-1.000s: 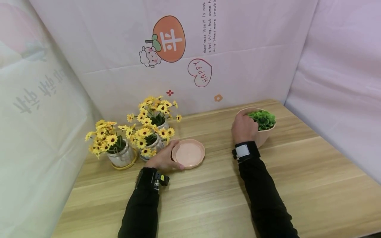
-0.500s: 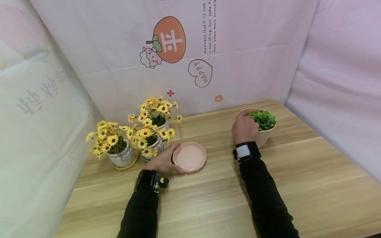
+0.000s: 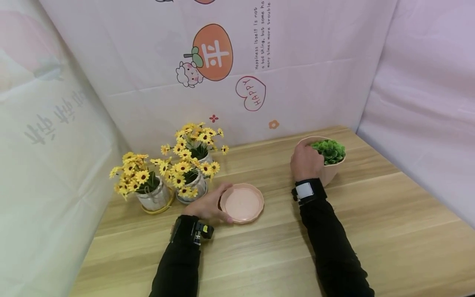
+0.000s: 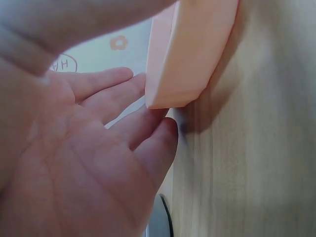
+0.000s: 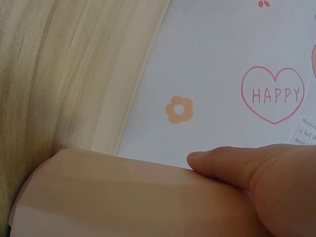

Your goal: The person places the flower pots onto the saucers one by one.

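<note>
A shallow pink plant saucer with a faceted rim is in the middle of the table in the head view. My left hand holds it by its left edge, thumb on the near side and fingers on the far side. In the left wrist view, fingertips touch the saucer's wall. At the right stands a pink flowerpot with a green leafy plant inside. My right hand grips the pot's left rim, with its fingertips hidden inside. The right wrist view shows the thumb along the pot's side.
Left of the saucer stand several potted yellow flowers: a left pot on a yellow saucer, a front pot close to my left hand, and a rear pot. A printed white cloth hangs behind the wooden table.
My left hand has drawn the pink saucer slightly toward me and to the right. My right hand stays on the flowerpot. The head view has tilted up a little.
</note>
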### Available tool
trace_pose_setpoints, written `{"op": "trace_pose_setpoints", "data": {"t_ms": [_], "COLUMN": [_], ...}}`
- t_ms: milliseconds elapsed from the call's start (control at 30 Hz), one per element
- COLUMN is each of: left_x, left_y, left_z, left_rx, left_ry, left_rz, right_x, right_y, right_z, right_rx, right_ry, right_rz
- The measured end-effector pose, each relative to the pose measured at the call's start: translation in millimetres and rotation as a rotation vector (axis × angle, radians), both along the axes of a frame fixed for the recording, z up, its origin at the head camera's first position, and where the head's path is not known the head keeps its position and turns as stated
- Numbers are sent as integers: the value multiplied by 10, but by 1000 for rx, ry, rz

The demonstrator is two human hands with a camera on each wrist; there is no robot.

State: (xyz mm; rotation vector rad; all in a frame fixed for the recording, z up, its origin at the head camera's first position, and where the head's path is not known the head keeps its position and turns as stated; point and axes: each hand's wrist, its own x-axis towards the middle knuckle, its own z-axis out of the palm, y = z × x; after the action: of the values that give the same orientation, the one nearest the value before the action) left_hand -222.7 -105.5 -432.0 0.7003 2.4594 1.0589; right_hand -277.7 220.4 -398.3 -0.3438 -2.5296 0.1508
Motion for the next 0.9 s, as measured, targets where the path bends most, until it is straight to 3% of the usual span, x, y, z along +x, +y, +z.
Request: {"op": "trace_pose_setpoints", "data": {"t_ms": [900], "left_x": [35], "left_y": [94], "left_z": [53], "left_rx": [-30], "left_ry": [0], "left_rz": [-73], "right_x": [11], "right_y": [-1], "right_z": [8], "right_rx": [-3], "right_ry": [0], "right_rz": [6]}}
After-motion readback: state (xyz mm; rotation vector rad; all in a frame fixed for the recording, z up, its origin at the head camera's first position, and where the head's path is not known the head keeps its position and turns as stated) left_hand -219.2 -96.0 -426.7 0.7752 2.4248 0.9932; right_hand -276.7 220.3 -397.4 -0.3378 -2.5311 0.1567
